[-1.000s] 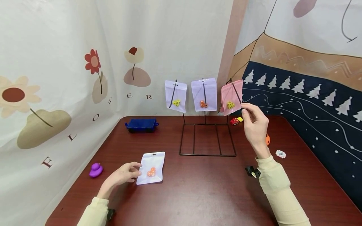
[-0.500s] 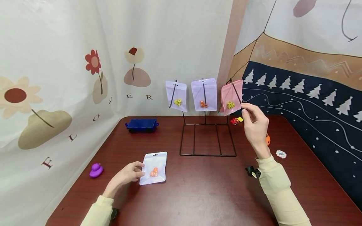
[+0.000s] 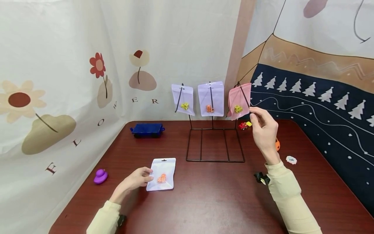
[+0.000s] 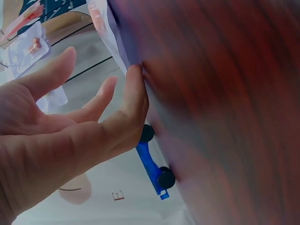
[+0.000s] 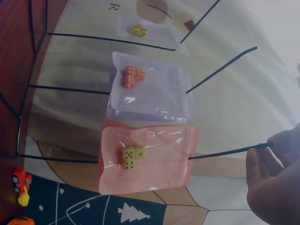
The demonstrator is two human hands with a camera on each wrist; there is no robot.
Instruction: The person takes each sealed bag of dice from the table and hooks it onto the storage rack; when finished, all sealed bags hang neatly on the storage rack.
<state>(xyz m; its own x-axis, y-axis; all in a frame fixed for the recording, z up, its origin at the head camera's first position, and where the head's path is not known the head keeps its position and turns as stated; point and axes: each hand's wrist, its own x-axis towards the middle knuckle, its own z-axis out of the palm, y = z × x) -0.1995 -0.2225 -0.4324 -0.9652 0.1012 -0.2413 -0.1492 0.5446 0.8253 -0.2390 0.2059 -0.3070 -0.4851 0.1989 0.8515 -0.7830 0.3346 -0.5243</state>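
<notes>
A pale lilac zip bag (image 3: 166,169) with orange dice (image 3: 161,178) inside lies on the table. My left hand (image 3: 135,180) touches its left edge; in the left wrist view the fingertips meet the bag's edge and the thumb stands apart. My right hand (image 3: 264,126) pinches the free end of a black hook (image 5: 225,152) between thumb and fingers. That hook belongs to the wire display rack (image 3: 214,161) and carries a pink zip bag (image 5: 161,176) with yellow dice. On the middle hook hang lilac bags (image 5: 159,103) with orange dice, and on the left one a lilac bag (image 3: 179,94) with yellow dice.
A blue toy wagon (image 3: 147,130) stands at the back left, a purple rubber duck (image 3: 100,177) by the left edge. To the right are a small red toy car (image 3: 243,125), an orange toy (image 3: 277,144) partly behind my wrist, and a poker chip (image 3: 291,160).
My left hand and the lilac bag on the table have slid a little to the right together. The right hand keeps its pinch on the hook end, in the same place.
</notes>
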